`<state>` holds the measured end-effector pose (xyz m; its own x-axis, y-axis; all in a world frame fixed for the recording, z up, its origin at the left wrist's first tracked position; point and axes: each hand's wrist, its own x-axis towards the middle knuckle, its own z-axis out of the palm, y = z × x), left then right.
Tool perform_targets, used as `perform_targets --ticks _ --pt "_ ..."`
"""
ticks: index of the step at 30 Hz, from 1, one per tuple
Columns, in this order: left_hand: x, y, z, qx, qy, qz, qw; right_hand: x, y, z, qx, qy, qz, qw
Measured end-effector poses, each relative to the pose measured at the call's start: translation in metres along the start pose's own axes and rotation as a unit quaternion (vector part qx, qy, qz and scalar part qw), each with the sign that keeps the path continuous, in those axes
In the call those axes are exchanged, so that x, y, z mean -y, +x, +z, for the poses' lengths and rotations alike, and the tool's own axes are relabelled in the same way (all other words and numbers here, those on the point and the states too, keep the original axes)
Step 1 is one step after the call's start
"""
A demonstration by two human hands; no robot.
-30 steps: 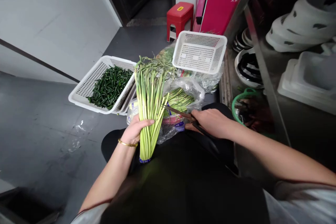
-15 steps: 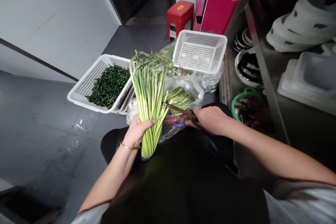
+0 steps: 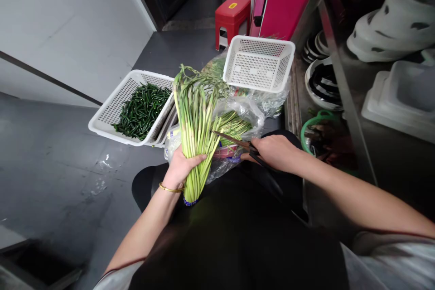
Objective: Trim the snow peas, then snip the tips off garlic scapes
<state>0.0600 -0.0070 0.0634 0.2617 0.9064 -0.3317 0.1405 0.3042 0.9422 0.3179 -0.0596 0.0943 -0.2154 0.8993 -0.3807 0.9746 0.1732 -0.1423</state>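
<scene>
My left hand (image 3: 183,167) is closed around a bunch of garlic scapes (image 3: 195,131), thumb across the front. The bunch stands nearly upright, its wilted tips at the top and a blue band (image 3: 190,202) round its lower end. In my right hand (image 3: 275,152) is a pair of scissors (image 3: 238,141), fingers in the dark handles. The blades point left, their tips at the right side of the bunch; whether they touch a stalk I cannot tell. Behind the blades, more garlic scapes (image 3: 234,126) lie in a clear plastic bag (image 3: 254,115).
To the left, a white basket (image 3: 105,115) holds green chilies (image 3: 141,111). Another white basket (image 3: 258,70) rests on plastic bags ahead. A red stool (image 3: 232,16) stands beyond. At right are a metal shelf (image 3: 350,113) with white containers and a green-rimmed basket (image 3: 306,131).
My left hand and the bunch have shifted slightly to the right, and the stalk tops lean a little differently. The scissors stay almost in the same place.
</scene>
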Motion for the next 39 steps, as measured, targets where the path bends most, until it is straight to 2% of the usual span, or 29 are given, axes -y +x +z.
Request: perform_targets --ticks 7,16,19,24,26,29,32,39 --pt "0.000 0.002 -0.004 -0.011 -0.060 -0.030 0.998 -0.012 -0.012 0.008 -0.009 0.000 -0.005 1.000" --pt "-0.001 0.003 -0.001 0.007 -0.006 -0.010 1.000 -0.007 -0.007 0.002 -0.015 0.001 -0.008 1.000" --pt "-0.001 0.003 -0.001 -0.003 0.002 -0.013 1.000 -0.011 -0.008 0.005 -0.029 -0.003 -0.009 1.000" --pt "0.002 0.004 -0.003 -0.018 -0.034 -0.034 0.999 -0.015 -0.018 0.014 -0.079 0.081 0.014 0.993" --pt "0.002 0.005 -0.003 -0.023 -0.040 -0.039 0.998 -0.007 -0.022 0.015 -0.058 0.087 0.002 0.995" --pt "0.000 0.005 0.000 -0.026 -0.019 -0.025 0.999 0.011 -0.020 0.014 -0.012 0.041 -0.033 0.999" --pt "0.000 0.004 0.001 -0.027 0.002 -0.009 1.000 0.023 -0.011 0.013 0.012 -0.006 -0.029 0.999" --pt "0.005 0.006 -0.001 -0.034 -0.008 -0.008 0.999 0.021 -0.004 0.014 0.036 -0.034 -0.025 0.998"
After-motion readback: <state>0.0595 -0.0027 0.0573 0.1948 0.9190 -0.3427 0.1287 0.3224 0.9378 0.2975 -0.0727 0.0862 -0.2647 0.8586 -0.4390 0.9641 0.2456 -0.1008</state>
